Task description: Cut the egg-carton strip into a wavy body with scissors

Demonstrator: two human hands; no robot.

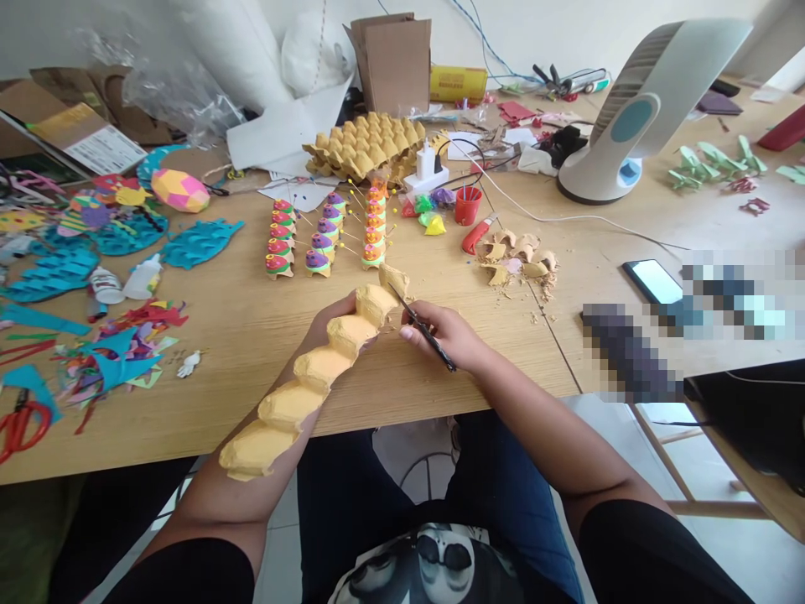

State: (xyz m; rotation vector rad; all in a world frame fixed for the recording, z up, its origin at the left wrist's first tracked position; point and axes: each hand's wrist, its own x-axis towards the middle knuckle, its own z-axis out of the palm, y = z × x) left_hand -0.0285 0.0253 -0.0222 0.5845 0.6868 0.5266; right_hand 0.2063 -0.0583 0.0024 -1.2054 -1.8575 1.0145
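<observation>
My left hand (336, 315) grips a yellow egg carton strip (311, 367) from beneath, and most of its fingers are hidden behind the cups. The strip slants from my left forearm up to the middle of the table. In my right hand (444, 331) is a pair of dark scissors (431, 340), the fingers wrapped round the handles. The blades meet the cup at the strip's far end. Beyond my hands stand three rows of painted egg carton pieces: red ones (280, 239), purple ones (325, 235) and orange ones (376, 226), with pins stuck in some of them.
Carton scraps (519, 256) lie right of centre beside a red-handled cutter (479, 235). Farther back are stacked egg trays (368, 143), a red cup (467, 205) and a white fan (654, 109). Coloured scraps (119, 352) and red-handled scissors (23, 428) cover the left side.
</observation>
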